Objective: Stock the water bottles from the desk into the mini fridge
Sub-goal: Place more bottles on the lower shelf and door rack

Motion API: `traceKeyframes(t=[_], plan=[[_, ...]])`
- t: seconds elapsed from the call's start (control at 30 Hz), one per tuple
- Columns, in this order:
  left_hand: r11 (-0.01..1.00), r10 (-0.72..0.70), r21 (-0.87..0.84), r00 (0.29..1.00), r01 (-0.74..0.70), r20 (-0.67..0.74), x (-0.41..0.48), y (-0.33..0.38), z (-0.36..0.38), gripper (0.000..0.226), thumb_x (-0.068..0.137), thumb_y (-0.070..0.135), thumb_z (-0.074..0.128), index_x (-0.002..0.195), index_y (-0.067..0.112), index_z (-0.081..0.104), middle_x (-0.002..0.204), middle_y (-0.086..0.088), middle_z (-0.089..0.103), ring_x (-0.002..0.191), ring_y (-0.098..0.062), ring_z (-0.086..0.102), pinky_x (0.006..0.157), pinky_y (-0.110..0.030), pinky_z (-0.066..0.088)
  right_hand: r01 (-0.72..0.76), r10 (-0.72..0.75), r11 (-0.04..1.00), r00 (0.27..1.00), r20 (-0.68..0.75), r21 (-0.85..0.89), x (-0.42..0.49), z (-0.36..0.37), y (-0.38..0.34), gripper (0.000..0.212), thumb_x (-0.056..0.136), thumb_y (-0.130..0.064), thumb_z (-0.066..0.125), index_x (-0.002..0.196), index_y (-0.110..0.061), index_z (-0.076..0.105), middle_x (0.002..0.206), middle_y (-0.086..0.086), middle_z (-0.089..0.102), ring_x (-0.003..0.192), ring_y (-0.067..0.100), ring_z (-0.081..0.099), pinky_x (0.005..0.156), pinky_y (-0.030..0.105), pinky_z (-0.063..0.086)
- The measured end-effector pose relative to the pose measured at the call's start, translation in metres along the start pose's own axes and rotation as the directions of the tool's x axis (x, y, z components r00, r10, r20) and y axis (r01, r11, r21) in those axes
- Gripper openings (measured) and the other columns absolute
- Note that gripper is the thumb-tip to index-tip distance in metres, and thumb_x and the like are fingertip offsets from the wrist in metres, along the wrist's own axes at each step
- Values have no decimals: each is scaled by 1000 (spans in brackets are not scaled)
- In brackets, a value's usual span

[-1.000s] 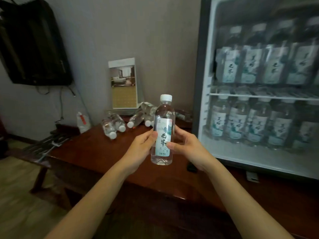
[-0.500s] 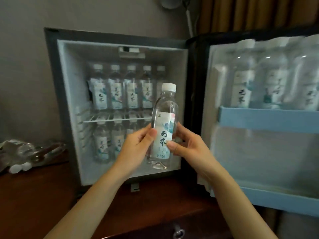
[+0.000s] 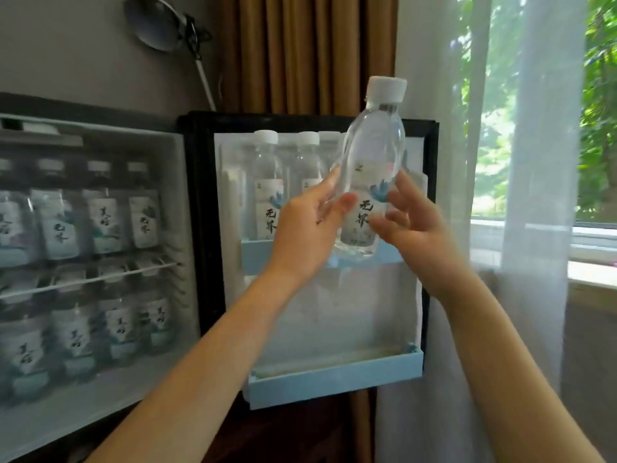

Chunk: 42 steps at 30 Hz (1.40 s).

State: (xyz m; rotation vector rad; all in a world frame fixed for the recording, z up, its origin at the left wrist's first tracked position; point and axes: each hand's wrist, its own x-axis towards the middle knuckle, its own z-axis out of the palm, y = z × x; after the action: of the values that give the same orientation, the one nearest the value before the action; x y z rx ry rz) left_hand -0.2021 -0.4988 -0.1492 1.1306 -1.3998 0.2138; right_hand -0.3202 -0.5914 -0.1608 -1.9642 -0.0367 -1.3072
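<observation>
A clear water bottle [image 3: 370, 168] with a white cap and a pale label hangs slightly tilted in front of the open fridge door [image 3: 197, 228]. My left hand [image 3: 307, 228] pinches its left side and my right hand [image 3: 414, 225] grips its right side near the label. Its base sits just above the door's upper blue shelf [image 3: 257, 255], where other bottles [image 3: 267, 185] stand behind it. The mini fridge [image 3: 100, 396] at left holds two rows of bottles [image 3: 100, 212] on a wire shelf and the floor.
The door's lower blue shelf [image 3: 334, 375] holds nothing. A brown curtain [image 3: 300, 51] hangs behind the door, a sheer white curtain [image 3: 534, 195] and a window sill [image 3: 594, 248] lie to the right. A grey lamp [image 3: 153, 25] sticks out of the wall above the fridge.
The view has swung right from the desk to the fridge door. Both hands have carried the bottle up and right, from in front of the fridge interior to the door's upper shelf.
</observation>
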Motion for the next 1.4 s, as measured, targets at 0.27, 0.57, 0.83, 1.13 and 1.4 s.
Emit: traceKeyframes(t=[0.27, 0.57, 0.83, 1.13, 1.4], plan=[[972, 96, 215, 995, -94, 1, 70, -3, 60, 50, 92, 17, 57, 139, 20, 41, 127, -1, 59, 116, -15, 55, 90, -27, 43, -30, 19, 989, 997, -72, -147, 44, -52, 17, 75, 91, 10, 41, 148, -31, 14, 135, -6, 49, 120, 5, 52, 99, 30, 46], [854, 212, 499, 974, -148, -74, 76, -15, 66, 46, 80, 21, 71, 122, 11, 58, 110, -7, 64, 105, -20, 57, 85, -21, 39, -110, 114, 990, 992, 46, -83, 50, -57, 46, 78, 91, 11, 38, 147, -35, 10, 123, -19, 52, 107, -9, 56, 78, 10, 48], [742, 209, 658, 977, -128, -45, 63, -18, 71, 51, 82, 36, 68, 124, 10, 55, 101, -8, 63, 93, -22, 58, 72, -24, 37, -192, 199, 976, 978, 62, -106, 48, -55, 47, 74, 98, -6, 40, 145, -37, -9, 146, 1, 38, 123, 10, 48, 96, 16, 43], [752, 224, 642, 974, -151, -34, 60, -18, 63, 43, 83, 20, 68, 123, 7, 59, 91, -10, 60, 79, -20, 52, 66, -21, 30, -243, 239, 936, 970, -46, -255, 53, -46, 47, 67, 99, -14, 36, 147, -31, -8, 126, 15, 50, 112, 32, 54, 101, 49, 41], [821, 277, 536, 958, -197, -72, 46, -18, 43, 19, 90, 3, 57, 105, 1, 70, 93, -16, 67, 81, -31, 68, 71, -40, 53, -184, 123, 890, 978, -169, -417, 45, -36, 59, 70, 94, -19, 51, 149, -24, 8, 135, 6, 48, 100, 8, 49, 81, 20, 37]])
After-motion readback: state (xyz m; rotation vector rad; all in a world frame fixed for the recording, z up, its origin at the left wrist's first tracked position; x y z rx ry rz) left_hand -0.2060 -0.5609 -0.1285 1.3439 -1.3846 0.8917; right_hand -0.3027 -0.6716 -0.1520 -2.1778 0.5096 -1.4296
